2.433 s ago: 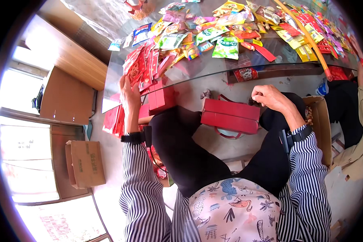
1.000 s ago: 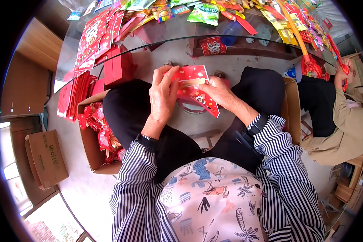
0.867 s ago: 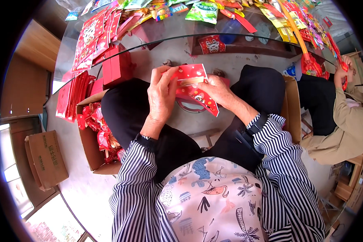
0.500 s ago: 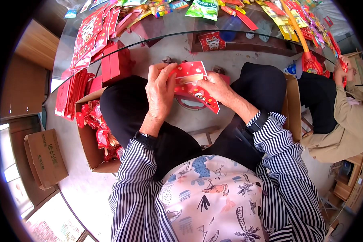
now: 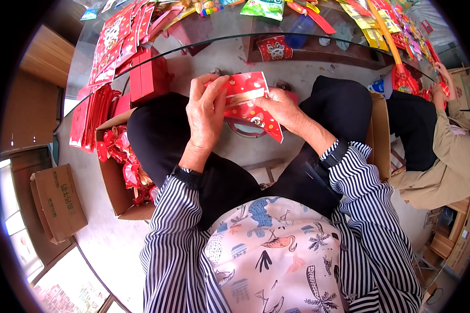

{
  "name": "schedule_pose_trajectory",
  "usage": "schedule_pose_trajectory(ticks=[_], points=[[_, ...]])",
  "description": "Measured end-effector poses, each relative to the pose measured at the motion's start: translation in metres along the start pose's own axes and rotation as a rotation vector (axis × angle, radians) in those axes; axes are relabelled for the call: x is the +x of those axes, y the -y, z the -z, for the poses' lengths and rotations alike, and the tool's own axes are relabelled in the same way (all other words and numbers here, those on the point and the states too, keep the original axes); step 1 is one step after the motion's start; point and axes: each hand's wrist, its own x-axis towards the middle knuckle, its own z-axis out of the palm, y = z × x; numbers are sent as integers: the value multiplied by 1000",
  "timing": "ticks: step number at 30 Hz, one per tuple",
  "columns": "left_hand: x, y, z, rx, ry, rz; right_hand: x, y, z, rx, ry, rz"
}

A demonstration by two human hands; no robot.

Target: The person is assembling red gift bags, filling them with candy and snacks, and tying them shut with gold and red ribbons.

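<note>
Above my lap I hold a red patterned paper packet (image 5: 255,116), with dots, a cartoon animal print and a pale strip across its upper part. My left hand (image 5: 206,112) pinches its left edge between thumb and bent fingers. My right hand (image 5: 281,108) grips the right side near the pale strip, with the thumb on top; its other fingers are mostly hidden. The packet's lower right corner hangs free. Whether anything is inside it cannot be seen.
Ahead is a glass tabletop (image 5: 206,49) bearing similar red packets (image 5: 115,39), a green snack bag (image 5: 263,8) and colourful packages. Red boxes (image 5: 150,75) and a carton (image 5: 112,190) of red wrapped items stand at my left. A co-worker's sleeve (image 5: 446,141) is at the right.
The view has shifted slightly, and the packet and both hands appear a little higher. My grip on the packet looks about the same.
</note>
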Motion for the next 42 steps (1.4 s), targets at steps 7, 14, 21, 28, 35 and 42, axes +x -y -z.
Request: schedule_pose_trajectory(ticks=[7,14,21,28,35,42], points=[[-1,3,-2,-23,-2,20,6,-16,8,-46,44,1],[-2,0,1,-22,39,161,16,-38,8,-146,-8,97],[-4,4,2,-6,26,143,19,-43,4,-189,-28,148],[-5,6,0,-12,-7,82,9,-28,2,-67,36,56],[-8,1,6,-171,121,168,-18,24,-9,79,32,41],[-7,-18,19,-207,171,-69,-22,50,0,-187,16,144]])
